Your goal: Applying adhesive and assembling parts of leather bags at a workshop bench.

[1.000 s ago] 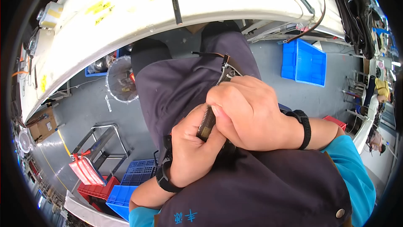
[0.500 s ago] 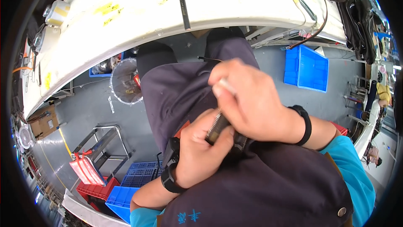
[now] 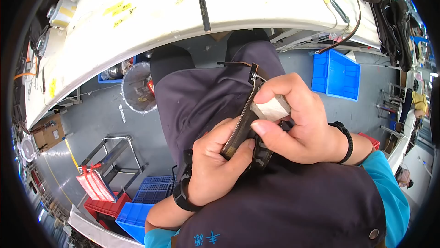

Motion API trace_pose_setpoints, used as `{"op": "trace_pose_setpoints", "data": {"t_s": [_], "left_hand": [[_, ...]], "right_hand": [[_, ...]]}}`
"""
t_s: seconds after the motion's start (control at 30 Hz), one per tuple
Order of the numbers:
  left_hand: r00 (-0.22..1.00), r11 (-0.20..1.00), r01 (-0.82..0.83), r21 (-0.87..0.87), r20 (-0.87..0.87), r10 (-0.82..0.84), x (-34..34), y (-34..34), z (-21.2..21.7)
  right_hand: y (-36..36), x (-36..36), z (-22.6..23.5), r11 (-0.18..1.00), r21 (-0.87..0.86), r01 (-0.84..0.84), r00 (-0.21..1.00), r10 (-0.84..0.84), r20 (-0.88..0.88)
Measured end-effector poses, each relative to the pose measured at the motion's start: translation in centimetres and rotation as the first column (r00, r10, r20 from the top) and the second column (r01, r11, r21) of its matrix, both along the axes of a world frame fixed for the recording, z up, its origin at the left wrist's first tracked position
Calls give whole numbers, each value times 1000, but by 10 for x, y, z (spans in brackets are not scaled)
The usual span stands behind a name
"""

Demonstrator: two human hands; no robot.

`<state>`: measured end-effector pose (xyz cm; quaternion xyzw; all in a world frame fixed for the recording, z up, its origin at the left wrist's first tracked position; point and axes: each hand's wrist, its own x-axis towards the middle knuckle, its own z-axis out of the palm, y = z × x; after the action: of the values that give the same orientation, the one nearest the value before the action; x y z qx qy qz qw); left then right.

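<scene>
Over my lap, my left hand (image 3: 219,163) grips a dark zippered pouch (image 3: 249,123), thumb on top and fingers beneath. A row of metal zipper teeth runs up one side to a slider and a thin strap at its far end, and more teeth show on the other side. My right hand (image 3: 300,126) pinches a small white block (image 3: 273,109) between curled fingers and thumb. The block lies over the upper part of the pouch, between the toothed edges; whether it touches the fabric I cannot tell. The pouch's near end is partly hidden by my hands.
Ahead is a white table (image 3: 256,5) with a black stick-shaped tool (image 3: 202,7) near its front edge. Blue bins (image 3: 341,76) stand at right and lower left. Below the table sits a lined waste bin (image 3: 133,89); a metal-framed stool (image 3: 112,156) is at left.
My right hand has shifted slightly right and turned, its fingers opening outward so the white block shows more fully. The zipper's far end and slider have come into sight. The left hand keeps its grip.
</scene>
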<state>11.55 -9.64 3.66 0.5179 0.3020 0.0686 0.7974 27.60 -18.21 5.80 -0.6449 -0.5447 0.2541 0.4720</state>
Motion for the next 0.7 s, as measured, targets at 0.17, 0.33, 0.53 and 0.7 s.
{"op": "trace_pose_setpoints", "data": {"t_s": [0.17,0.33,0.53,0.7], "left_hand": [[996,985,63,163,59,-73,0,3,-4],[998,996,52,71,38,-55,1,5,2],[995,995,-65,-76,68,71,16,4,11],[991,996,-10,90,134,-3,18,0,6]], "right_hand": [[7,-2,-3,997,-82,18,1000,-17,9],[-1,-1,-1,982,-181,49,970,-90,-224],[-7,5,3,997,76,18,1000,-17,-7],[0,3,1,990,138,-7,943,-40,331]]}}
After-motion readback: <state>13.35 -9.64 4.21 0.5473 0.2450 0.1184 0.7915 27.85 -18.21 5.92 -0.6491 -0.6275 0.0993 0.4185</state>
